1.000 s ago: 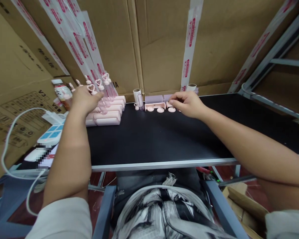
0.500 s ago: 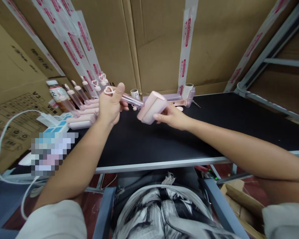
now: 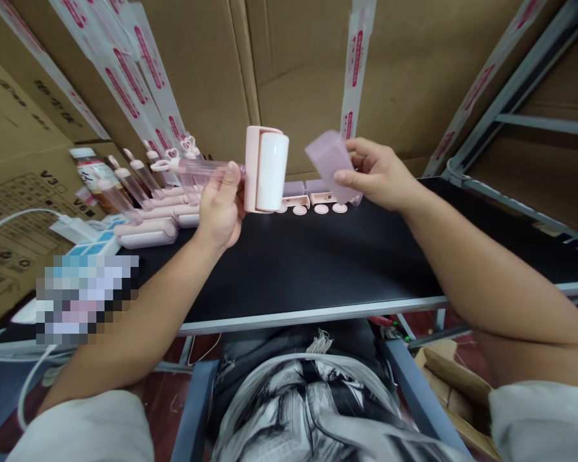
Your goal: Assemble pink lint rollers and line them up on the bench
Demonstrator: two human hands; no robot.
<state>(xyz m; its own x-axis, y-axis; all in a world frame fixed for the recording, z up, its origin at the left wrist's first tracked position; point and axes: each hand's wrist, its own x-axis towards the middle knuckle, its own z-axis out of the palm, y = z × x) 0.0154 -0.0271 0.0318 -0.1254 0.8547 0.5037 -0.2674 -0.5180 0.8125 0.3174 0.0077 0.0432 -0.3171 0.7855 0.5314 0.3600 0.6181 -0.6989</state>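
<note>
1. Two bare hands work above a black table (image 3: 308, 269), the left hand (image 3: 220, 208) raising a pink roller (image 3: 252, 168), its fingers wrapped around the clear handle (image 3: 205, 168) just beside the head.
2. Half a second ago both hands were on the roller, its head apparently covered; now a lilac cover (image 3: 331, 160) is in the right hand (image 3: 378, 172), pinched between thumb and fingers, tilted and well apart from the roller.
3. The change lays bare a white roll (image 3: 272, 172), standing nearly upright alongside its pink frame, so roller and cover appear to be separate pieces at this point; whether the cover contains anything cannot be told.
4. More pink rollers (image 3: 147, 233) lie side by side at the table's left, handles angled up, near a labelled bottle (image 3: 95, 168).
5. Beyond the hands, pink discs (image 3: 321, 209) lie before small pink trays (image 3: 297, 201) and lilac pieces (image 3: 293, 188), with taped cardboard (image 3: 298, 77) behind.
</note>
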